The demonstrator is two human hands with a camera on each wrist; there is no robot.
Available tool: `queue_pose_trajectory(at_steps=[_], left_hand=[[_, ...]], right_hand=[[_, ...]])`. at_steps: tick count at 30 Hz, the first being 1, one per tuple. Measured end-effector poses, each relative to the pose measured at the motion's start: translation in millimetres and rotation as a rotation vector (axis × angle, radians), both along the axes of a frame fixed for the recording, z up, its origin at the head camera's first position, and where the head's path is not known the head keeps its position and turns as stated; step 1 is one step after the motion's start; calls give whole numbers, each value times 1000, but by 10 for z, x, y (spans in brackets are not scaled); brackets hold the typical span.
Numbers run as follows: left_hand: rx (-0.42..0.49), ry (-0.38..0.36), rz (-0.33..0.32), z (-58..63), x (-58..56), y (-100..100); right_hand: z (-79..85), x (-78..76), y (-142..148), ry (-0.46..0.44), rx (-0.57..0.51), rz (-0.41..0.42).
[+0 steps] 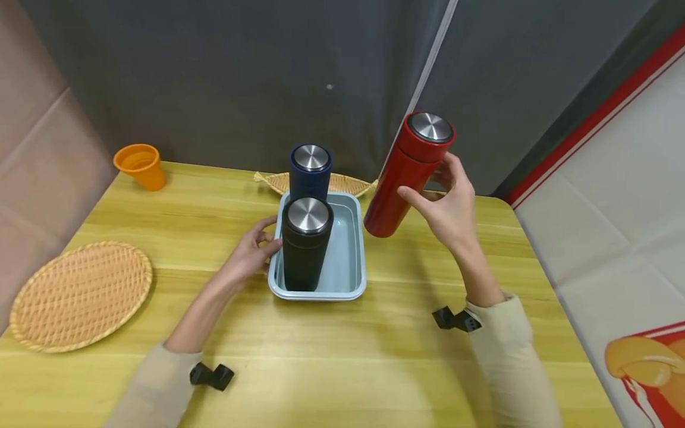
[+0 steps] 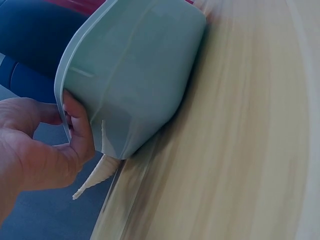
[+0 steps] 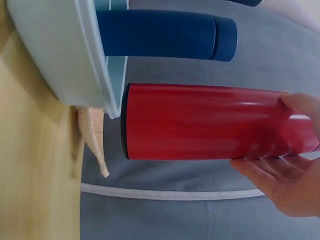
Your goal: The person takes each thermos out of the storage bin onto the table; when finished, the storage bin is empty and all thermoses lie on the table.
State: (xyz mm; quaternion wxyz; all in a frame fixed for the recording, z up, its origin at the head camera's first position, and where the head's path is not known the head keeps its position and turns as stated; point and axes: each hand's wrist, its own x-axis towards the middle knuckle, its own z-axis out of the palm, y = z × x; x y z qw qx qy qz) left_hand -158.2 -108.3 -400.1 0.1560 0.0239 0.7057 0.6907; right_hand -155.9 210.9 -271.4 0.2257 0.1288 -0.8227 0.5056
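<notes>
Desk (image 1: 310,368), yellowish, wood-grained. My right grip (image 1: 455,205) grasps the red flask (image 1: 398,190) toward its capped end, thumb across the near side, fingers round behind. Red flask is raised off the desk and tilted, steel top leaning right and away, base low, just beside the right rim of the tray (image 1: 343,261); whether the two touch, I cannot tell. My left grip (image 1: 251,252) pinches the tray's left rim, digits curled about the edge.

Tray is pale blue and sits on the desk. In it, along the left side: black flask (image 1: 304,261) at the near end, blue flask (image 1: 310,185) at the far end, both steel-topped, both standing.

Behind the tray, a boat-shaped basket (image 1: 350,185), partly hidden. Orange cup (image 1: 151,176) at the desk's far left corner, mouth up. Oval woven mat (image 1: 80,297) lies flat, well left of the tray. Grey curtain (image 1: 214,77) at the back. Beige sleeves (image 1: 516,362) on both my arms, a black clip (image 1: 457,320) at each cuff.
</notes>
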Motion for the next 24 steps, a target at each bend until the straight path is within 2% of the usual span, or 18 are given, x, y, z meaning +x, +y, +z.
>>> queue_pose_trajectory(at_steps=[4,9,16,19,24], left_hand=[[4,0,4,-6,4,-5],[6,2,8,-8,7,-3],[8,-2,5,-14,9,16],[15,-4,6,-17,13,23],[7,1,19,-19,17,10]], right_hand=[[-93,-3,54,-33,11,-25],[-289,-32,103,-85,2,-51],[-493,-64,145,-166,-29,-58],[-516,-56,155,-189,-44,-72],[-416,30,53,-229,-27,-67]])
